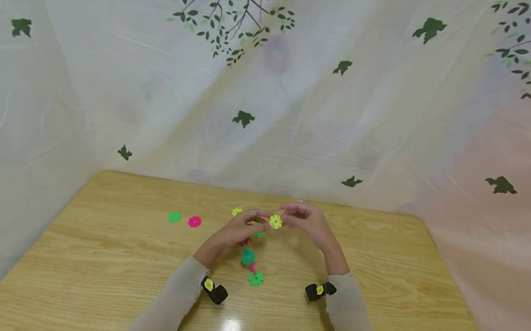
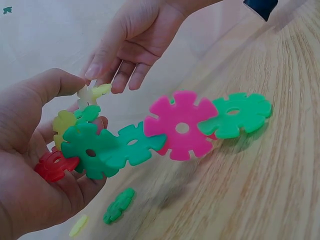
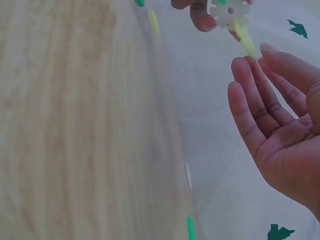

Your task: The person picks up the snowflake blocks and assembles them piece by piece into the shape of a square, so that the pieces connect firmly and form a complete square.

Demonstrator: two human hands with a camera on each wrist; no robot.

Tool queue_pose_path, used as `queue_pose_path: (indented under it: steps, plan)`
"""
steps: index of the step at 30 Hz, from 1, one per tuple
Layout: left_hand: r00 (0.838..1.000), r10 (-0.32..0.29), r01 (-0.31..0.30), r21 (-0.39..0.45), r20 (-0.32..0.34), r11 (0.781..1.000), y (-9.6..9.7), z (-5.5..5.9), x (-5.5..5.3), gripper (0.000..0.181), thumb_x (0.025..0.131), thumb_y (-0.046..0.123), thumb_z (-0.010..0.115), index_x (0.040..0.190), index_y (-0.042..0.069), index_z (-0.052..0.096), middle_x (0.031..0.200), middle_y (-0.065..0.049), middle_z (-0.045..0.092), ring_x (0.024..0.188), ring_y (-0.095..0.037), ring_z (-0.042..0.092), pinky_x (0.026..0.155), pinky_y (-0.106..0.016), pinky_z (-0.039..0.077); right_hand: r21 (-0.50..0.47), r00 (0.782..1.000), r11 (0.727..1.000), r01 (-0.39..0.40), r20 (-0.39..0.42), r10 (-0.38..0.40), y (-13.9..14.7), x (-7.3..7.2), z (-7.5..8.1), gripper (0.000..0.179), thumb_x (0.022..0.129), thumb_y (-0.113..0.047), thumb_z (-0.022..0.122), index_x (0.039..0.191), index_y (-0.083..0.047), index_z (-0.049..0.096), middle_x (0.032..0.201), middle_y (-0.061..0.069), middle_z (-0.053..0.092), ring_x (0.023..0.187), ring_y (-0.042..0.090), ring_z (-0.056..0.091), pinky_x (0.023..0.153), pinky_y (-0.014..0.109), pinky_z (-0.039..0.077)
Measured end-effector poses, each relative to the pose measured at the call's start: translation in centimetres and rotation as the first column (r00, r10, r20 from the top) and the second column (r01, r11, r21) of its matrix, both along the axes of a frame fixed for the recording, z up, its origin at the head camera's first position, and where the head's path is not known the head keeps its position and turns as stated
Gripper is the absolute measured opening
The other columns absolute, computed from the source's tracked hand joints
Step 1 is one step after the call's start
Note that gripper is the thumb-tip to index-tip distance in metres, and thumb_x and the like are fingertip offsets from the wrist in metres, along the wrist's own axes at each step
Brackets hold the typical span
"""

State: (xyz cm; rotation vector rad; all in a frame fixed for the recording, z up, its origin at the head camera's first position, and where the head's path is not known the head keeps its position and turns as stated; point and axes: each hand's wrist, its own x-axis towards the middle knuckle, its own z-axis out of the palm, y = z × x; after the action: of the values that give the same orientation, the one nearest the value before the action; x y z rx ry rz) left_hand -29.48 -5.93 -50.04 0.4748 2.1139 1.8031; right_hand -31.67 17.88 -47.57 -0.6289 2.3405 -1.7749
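My left hand (image 1: 237, 230) holds a chain of notched plastic flower discs, its thumb and index finger at a whitish disc (image 2: 86, 97). A yellow disc (image 1: 275, 221) is slotted into that whitish one and points toward my right hand (image 1: 307, 222). The right hand's fingers are fairly straight, with fingertips right at the yellow disc's edge. In the left wrist view the chain runs from a red disc (image 2: 56, 165) in the palm through a dark green disc (image 2: 90, 151) and a pink disc (image 2: 181, 126) to a green end disc (image 2: 237, 115).
On the wooden table (image 1: 104, 278) lie a loose green disc (image 1: 174, 217) and a pink-red disc (image 1: 195, 221), left of the hands. Another yellow disc (image 1: 237, 211) lies behind the left hand. A white curtain (image 1: 179, 92) with leaf prints encloses the table's back and sides.
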Motion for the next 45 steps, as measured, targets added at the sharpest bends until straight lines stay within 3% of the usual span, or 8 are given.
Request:
queue_pose_path:
  steps: [8, 13, 18, 24, 28, 36, 40, 45]
  plan:
    - [1.000, 0.017, -0.017, -0.014, 0.004, 1.000, 0.0, -0.1, 0.2, 0.040, 0.103, 0.029, 0.061, 0.140, 0.013, 0.057, 0.129, -0.014, 0.060, 0.114, -0.025, 0.059, 0.091, -0.036, 0.052, 0.075, 1.000, 0.997, 0.028, 0.003, -0.028, 2.2, -0.7, 0.7, 0.036, 0.097, -0.012, 0.070, 0.126, 0.008, 0.066, 0.110, 0.024, 0.072, 0.086, 0.016, 0.073, 0.089, 0.058, 0.058]
    - [0.999, 0.022, -0.022, 0.013, 0.027, 1.000, 0.0, -0.1, 0.4, 0.040, 0.104, 0.028, 0.059, 0.141, 0.014, 0.054, 0.133, -0.014, 0.058, 0.119, -0.026, 0.057, 0.096, -0.039, 0.051, 0.163, 1.000, 0.986, 0.021, -0.012, -0.019, 4.2, -1.2, 1.0, 0.034, 0.098, -0.008, 0.068, 0.125, 0.012, 0.064, 0.110, 0.030, 0.070, 0.093, 0.033, 0.073, 0.089, 0.055, 0.060]
    - [0.998, 0.036, -0.039, 0.051, 0.060, 0.998, 0.2, 0.1, 0.4, 0.039, 0.104, 0.025, 0.058, 0.140, 0.012, 0.051, 0.133, -0.015, 0.057, 0.120, -0.026, 0.057, 0.096, -0.036, 0.051, 0.326, 0.994, 0.941, 0.088, -0.093, -0.061, 6.1, -1.8, 0.9, 0.030, 0.097, -0.011, 0.070, 0.120, 0.009, 0.069, 0.101, 0.023, 0.073, 0.091, 0.041, 0.070, 0.079, 0.044, 0.061]
    - [0.995, 0.020, -0.032, 0.121, 0.102, 0.992, 0.4, 0.3, 0.5, 0.039, 0.105, 0.017, 0.057, 0.141, 0.007, 0.046, 0.135, -0.018, 0.051, 0.118, -0.025, 0.055, 0.090, -0.037, 0.059, 0.458, 0.985, 0.876, 0.149, -0.147, -0.091, 7.5, -2.3, 0.7, 0.025, 0.093, -0.005, 0.073, 0.115, 0.007, 0.071, 0.095, 0.018, 0.072, 0.083, 0.021, 0.065, 0.072, 0.029, 0.054]
    - [0.983, -0.025, -0.014, 0.210, 0.182, 0.978, 0.5, 0.2, 0.5, 0.039, 0.106, 0.011, 0.054, 0.141, 0.005, 0.038, 0.131, -0.018, 0.044, 0.111, -0.024, 0.054, 0.085, -0.045, 0.063, 0.496, 0.988, 0.856, 0.147, -0.121, -0.099, 8.1, -2.8, 0.4, 0.028, 0.092, -0.004, 0.073, 0.117, 0.007, 0.070, 0.091, 0.018, 0.069, 0.080, 0.022, 0.063, 0.066, 0.030, 0.052]
    - [0.971, -0.082, 0.012, 0.298, 0.223, 0.954, 1.1, 0.0, 0.7, 0.035, 0.106, 0.006, 0.049, 0.134, 0.006, 0.029, 0.122, -0.011, 0.039, 0.090, -0.020, 0.061, 0.079, -0.035, 0.061, 0.542, 0.989, 0.831, 0.128, -0.135, -0.065, 8.6, -3.7, -0.5, 0.034, 0.088, -0.003, 0.077, 0.117, 0.011, 0.069, 0.089, 0.020, 0.068, 0.081, 0.025, 0.063, 0.066, 0.031, 0.052]
    - [0.974, -0.077, 0.022, 0.250, 0.211, 0.968, 1.0, -0.1, 0.8, 0.041, 0.105, 0.006, 0.052, 0.141, 0.004, 0.031, 0.124, -0.013, 0.041, 0.090, -0.016, 0.060, 0.077, -0.031, 0.058, 0.585, 0.989, 0.800, 0.129, -0.132, -0.063, 8.7, -3.9, -1.0, 0.031, 0.087, -0.003, 0.078, 0.114, 0.010, 0.071, 0.093, 0.021, 0.069, 0.086, 0.027, 0.064, 0.072, 0.034, 0.054]
    - [0.981, -0.061, 0.030, 0.165, 0.185, 0.986, 0.9, -0.1, 0.9, 0.041, 0.105, 0.011, 0.055, 0.141, 0.004, 0.038, 0.128, -0.017, 0.047, 0.095, -0.015, 0.060, 0.078, -0.030, 0.056, 0.596, 0.991, 0.793, 0.129, -0.113, -0.077, 8.5, -3.7, -0.9, 0.022, 0.086, -0.002, 0.078, 0.105, 0.008, 0.072, 0.094, 0.021, 0.069, 0.089, 0.028, 0.064, 0.077, 0.038, 0.055]
